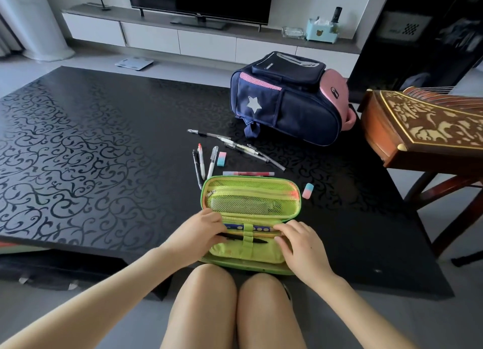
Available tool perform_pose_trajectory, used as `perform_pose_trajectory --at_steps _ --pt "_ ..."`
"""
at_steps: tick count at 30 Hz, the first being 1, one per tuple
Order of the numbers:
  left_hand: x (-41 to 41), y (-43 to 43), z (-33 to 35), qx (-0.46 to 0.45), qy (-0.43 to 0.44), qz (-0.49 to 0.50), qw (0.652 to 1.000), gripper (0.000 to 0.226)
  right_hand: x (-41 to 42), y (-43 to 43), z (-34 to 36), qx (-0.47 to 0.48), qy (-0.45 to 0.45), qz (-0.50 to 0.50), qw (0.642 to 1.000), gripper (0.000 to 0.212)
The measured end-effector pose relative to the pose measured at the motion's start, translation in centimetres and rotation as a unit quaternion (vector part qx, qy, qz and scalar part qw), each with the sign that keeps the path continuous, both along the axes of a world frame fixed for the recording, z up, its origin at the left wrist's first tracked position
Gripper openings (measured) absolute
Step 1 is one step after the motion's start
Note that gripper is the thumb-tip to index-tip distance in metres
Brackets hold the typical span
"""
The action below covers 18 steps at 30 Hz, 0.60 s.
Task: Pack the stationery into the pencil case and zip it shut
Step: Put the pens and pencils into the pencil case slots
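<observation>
The left hand (pixel 198 231) curls over the black pen's (pixel 254 240) left end and hides it, and the strap (pixel 247 246) covers its middle. Both hands cover the ends of the dotted pencil (pixel 257 228) behind it; the right hand (pixel 300 246) rests on its right end. What lies in the case's (pixel 206 184) mesh pocket (pixel 243 205) shows only as a dark blur. The knees (pixel 209 283) hide the case's near rim. The clear pens (pixel 251 150) overlap too much to count. The zither (pixel 418 129) runs off the right edge.

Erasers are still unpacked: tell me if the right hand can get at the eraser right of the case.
Probably yes: the eraser lies uncovered on the table beside the case, with nothing between it and the right hand.
</observation>
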<state>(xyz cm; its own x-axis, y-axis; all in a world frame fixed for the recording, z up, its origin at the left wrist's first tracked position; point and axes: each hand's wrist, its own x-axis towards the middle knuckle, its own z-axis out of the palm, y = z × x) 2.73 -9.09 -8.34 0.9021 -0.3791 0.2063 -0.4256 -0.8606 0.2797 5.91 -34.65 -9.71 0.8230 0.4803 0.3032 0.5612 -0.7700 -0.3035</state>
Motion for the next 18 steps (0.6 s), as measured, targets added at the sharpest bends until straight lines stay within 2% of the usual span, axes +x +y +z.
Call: perform_pose_trajectory --at_steps 4,8,13,18 --pt "1.1 -1.5 0.4 0.005 -0.001 -0.001 1.0 0.038 1.0 0.1 0.8 0.009 0.018 0.006 1.0 0.015" --pt "3.2 -0.1 1.6 -0.041 -0.019 0.085 0.995 0.044 3.8 0.9 2.6 0.026 0.01 -0.005 1.0 0.01" --pt "6.6 2.5 1.7 -0.077 -0.019 0.218 0.973 0.025 11.6 3.0 3.8 -0.005 0.009 -0.129 0.992 0.018" --pt "8.6 3.6 1.6 -0.119 -0.014 0.262 0.958 0.018 18.8 5.1 2.6 -0.115 0.106 -0.195 0.968 0.029"
